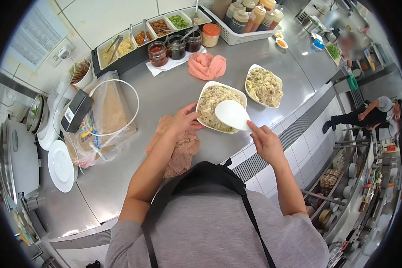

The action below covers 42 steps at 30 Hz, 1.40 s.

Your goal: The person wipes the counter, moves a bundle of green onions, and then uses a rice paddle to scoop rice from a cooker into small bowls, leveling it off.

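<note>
A white bowl (203, 123) heaped with fried rice (210, 103) sits on the steel counter in front of me. My left hand (186, 120) grips its left rim, fingers closed on the edge. In my right hand (266, 142) is a white rice paddle (232, 114), its broad blade lying over the rice and its handle hidden in my fingers. Just beyond, to the right, stands a second white bowl (249, 92), also full of fried rice (264, 86). A brown cloth (183, 152) lies under my left forearm.
A pink cloth (206, 65), sauce jars (157, 53) and a topping tray (120, 64) line the back, beside a white basket (236, 37) of squeeze bottles. Left are a plastic bag (107, 134), a black box (77, 110) and white plates (60, 166). Another person (366, 114) sits far right.
</note>
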### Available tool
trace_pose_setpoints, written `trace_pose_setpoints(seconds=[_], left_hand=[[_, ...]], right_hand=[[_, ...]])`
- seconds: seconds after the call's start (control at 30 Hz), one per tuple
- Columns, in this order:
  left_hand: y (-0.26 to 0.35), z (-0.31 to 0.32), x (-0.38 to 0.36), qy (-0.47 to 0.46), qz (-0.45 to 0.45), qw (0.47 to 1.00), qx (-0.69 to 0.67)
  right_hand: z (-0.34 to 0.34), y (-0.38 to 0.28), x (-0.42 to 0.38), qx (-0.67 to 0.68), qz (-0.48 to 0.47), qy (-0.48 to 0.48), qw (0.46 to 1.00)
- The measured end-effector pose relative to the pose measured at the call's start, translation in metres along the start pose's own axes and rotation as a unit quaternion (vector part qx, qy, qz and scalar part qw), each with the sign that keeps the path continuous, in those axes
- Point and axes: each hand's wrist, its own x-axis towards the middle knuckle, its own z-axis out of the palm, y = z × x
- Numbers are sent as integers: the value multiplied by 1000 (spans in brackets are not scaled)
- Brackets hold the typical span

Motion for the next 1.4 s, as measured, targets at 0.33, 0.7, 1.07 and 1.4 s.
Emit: trace_pose_setpoints(seconds=[0.33,0.7,1.07,1.4], left_hand=[[-2,-3,1,-18,6,1000,-12],[-46,47,-29,102,47,981,-161],[-43,35,-42,8,10,978,-210],[-50,28,-61,-37,-55,991,-113]], right_hand=[[-18,5,-23,101,30,17,994],[73,-17,-28,257,171,79,948],[68,-33,-6,346,207,90,910],[-17,67,4,43,133,240,961]])
